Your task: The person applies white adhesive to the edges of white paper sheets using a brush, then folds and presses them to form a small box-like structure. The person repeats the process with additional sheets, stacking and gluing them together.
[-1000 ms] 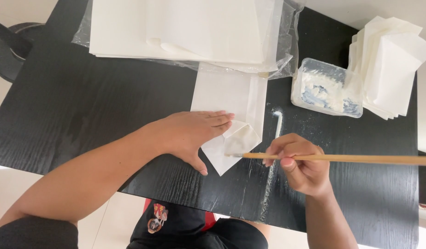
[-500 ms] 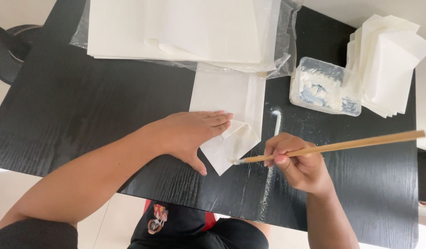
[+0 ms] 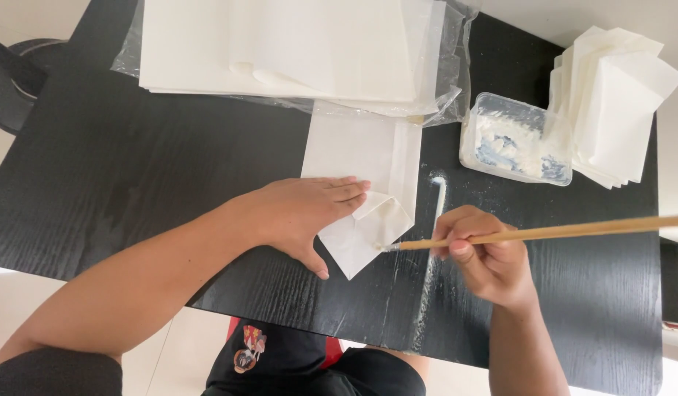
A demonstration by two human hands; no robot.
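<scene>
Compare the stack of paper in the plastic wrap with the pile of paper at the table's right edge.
The stack in the plastic wrap holds large flat sheets, lying at the table's far edge. The pile at the right holds smaller folded pieces, fanned unevenly and lying bare, beside the clear tub of white paste. The wrapped stack overlaps the top of the folded sheet that the left hand presses; the right pile touches neither. Both are white paper.

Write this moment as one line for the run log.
left hand: flat on folded white paper | right hand: holds wooden stick, tip at paper's folded corner | paste tub: behind, on black table
</scene>
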